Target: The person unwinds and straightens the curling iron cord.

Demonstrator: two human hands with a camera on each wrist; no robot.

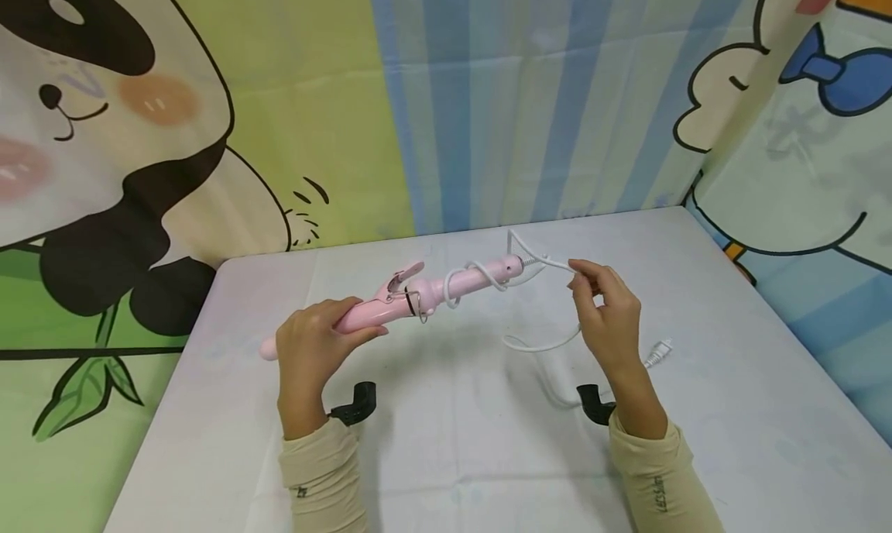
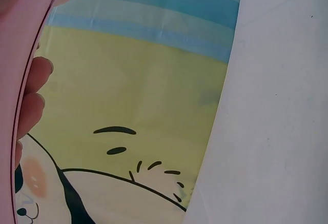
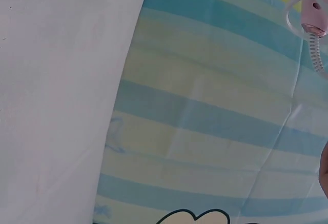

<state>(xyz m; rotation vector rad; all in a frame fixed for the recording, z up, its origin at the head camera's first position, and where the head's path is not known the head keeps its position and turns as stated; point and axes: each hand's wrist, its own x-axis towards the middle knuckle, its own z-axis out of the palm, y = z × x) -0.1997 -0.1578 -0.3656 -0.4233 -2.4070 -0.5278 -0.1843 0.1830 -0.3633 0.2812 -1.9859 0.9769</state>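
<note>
A pink curling iron (image 1: 376, 311) is held above the table, its barrel end to the left and its handle to the right. My left hand (image 1: 313, 343) grips it round the barrel; in the left wrist view, fingertips (image 2: 35, 75) show past the pink edge of the iron (image 2: 13, 101). The white cord (image 1: 536, 256) winds loosely round the handle. My right hand (image 1: 609, 312) pinches the cord to the right of the handle end. A loop of cord hangs below that hand, and the plug (image 1: 658, 352) is beside the right wrist. In the right wrist view the handle end (image 3: 313, 16) shows at the upper right.
A white-covered table (image 1: 474, 440) lies under both hands. Behind it hangs a striped and green cartoon curtain (image 1: 488, 107), with another printed panel (image 1: 822, 169) along the right side. Black wrist-mounted pieces (image 1: 362, 403) stick out beside the sleeves.
</note>
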